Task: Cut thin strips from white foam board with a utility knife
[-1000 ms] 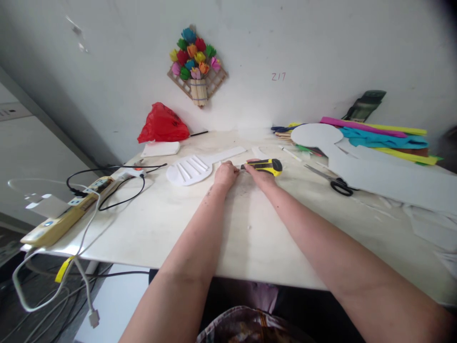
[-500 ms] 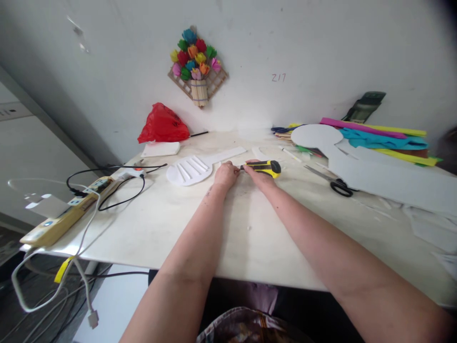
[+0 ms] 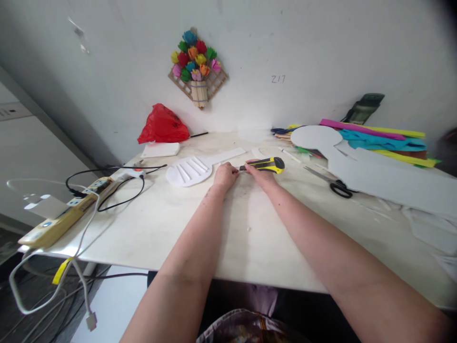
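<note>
My right hand point(image 3: 262, 177) grips a yellow and black utility knife point(image 3: 267, 165), its blade tip pointing left toward my left hand point(image 3: 225, 174). My left hand rests with fingers curled on the white table point(image 3: 200, 224), pressing something small and white that I cannot make out. Just left of it lies a white paddle-shaped foam cutout point(image 3: 194, 167) with several strips on its round end.
Black-handled scissors point(image 3: 332, 182) and large white foam sheets point(image 3: 385, 176) lie to the right, with coloured paper point(image 3: 382, 137) behind. A red plastic bag point(image 3: 162, 125) sits at the back. A power strip point(image 3: 64, 214) and cables hang off the left edge.
The knife in my right hand has shifted only slightly, its rear end a little higher and further right. My left hand stays in place.
</note>
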A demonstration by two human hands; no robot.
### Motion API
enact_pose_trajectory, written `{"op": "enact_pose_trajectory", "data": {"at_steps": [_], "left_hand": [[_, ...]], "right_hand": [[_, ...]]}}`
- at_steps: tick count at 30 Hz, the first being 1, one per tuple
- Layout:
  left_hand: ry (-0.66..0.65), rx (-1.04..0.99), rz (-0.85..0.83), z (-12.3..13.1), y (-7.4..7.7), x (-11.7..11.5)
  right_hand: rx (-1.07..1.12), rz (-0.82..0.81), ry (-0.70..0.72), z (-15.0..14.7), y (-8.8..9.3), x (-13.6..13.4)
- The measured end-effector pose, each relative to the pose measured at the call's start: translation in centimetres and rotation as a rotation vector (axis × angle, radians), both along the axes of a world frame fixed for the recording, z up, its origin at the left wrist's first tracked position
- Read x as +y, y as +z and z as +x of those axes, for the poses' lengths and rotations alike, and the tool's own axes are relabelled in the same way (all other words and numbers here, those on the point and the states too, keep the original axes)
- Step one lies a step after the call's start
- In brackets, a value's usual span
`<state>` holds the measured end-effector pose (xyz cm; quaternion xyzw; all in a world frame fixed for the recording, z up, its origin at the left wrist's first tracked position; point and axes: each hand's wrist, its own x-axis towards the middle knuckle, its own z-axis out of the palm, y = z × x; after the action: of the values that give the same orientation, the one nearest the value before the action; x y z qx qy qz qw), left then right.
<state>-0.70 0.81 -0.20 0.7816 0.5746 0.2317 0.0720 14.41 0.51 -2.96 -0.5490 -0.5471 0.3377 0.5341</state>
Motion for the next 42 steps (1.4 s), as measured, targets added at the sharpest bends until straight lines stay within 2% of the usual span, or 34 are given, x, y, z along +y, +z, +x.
{"op": "enact_pose_trajectory", "data": {"at_steps": [5, 12, 23, 42], "left_hand": [[0.003, -0.012, 0.012, 0.0, -0.2, 0.1], [-0.004, -0.001, 0.012, 0.0, 0.2, -0.1], [0.002, 0.030, -0.016, 0.2, 0.7, -0.5], [0.015, 0.050, -0.036, 0.4, 1.1, -0.9]], "right_hand": [[0.036, 0.025, 0.058, 0.1, 0.3, -0.2], [0.071, 0.012, 0.015, -0.4, 0.7, -0.7], [-0.033, 0.080, -0.030, -0.8, 1.2, -1.4], [-0.047, 0.023, -0.044, -0.9, 1.5, -1.6]]}}
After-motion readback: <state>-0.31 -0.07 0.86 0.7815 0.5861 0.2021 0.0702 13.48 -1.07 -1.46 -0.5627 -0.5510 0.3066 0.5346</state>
